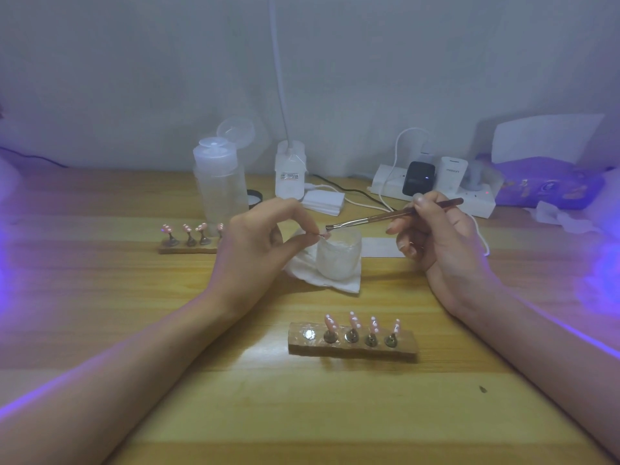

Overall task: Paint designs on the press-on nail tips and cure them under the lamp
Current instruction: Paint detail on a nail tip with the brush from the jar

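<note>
Behind the wooden holder (pixel 352 349) with four nail tips (pixel 330 323), the left hand (pixel 255 250) pinches one tip (pixel 323 234) and the right hand (pixel 436 239) grips a brush (pixel 385 216).

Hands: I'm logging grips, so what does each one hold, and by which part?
The left hand pinches a nail tip between thumb and forefinger; which part is too small to tell. The right hand holds the brush by the rear of its handle.

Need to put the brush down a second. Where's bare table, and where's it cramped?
Bare: the table in front of the near nail holder, and left of the left hand, nearer than the far holder. Crowded: the back edge with pump bottle, pad stack and power strip, and the middle, where the jar stands on tissue.
</note>
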`<state>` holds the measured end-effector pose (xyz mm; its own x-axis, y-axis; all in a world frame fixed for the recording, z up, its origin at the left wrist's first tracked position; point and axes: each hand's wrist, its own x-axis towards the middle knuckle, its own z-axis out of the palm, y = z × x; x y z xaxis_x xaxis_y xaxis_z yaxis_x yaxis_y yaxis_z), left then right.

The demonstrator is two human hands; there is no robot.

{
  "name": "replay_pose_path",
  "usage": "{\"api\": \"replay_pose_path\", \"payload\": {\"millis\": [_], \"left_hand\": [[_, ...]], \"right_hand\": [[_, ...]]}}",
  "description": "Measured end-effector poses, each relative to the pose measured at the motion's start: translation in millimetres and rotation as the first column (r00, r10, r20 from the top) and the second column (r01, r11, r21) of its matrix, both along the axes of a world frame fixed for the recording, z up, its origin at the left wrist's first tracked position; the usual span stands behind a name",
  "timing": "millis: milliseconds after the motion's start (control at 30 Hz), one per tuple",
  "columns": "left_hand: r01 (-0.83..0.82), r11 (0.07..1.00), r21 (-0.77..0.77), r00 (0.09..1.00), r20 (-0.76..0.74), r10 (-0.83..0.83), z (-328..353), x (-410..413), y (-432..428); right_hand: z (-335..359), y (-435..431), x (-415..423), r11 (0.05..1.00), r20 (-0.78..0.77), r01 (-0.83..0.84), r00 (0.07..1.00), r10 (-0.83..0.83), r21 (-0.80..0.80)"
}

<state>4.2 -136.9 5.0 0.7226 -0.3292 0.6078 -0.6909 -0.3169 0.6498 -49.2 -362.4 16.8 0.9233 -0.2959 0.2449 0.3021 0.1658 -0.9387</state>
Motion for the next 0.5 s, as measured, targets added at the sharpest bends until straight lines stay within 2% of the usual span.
{"api": "replay_pose_path", "payload": {"millis": [100, 267, 367, 500], "left_hand": [[-0.002, 1.000, -0.001, 1.000, -0.004, 0.002, 0.3, -0.3, 0.3], [0.009, 1.000, -0.012, 1.000, -0.017, -0.009, 1.1, -1.3, 0.0], [0.008, 1.000, -0.012, 1.000, -0.019, -0.008, 1.2, -1.6, -0.4], [0.021, 0.999, -0.024, 0.999, -0.027, -0.022, 1.2, -1.7, -1.0]], "right_hand": [[-0.8, 0.7, -0.1, 1.000, 0.000, 0.006, 1.000, -0.006, -0.029], [-2.4, -1.8, 0.9, 0.999, -0.004, 0.038, 0.999, -0.038, 0.010], [-2.6, -1.1, 0.7, 0.998, 0.045, -0.003, 0.999, 0.006, -0.066], [-4.5, -1.9, 1.4, 0.996, 0.007, 0.062, 0.998, -0.062, -0.058]]}}
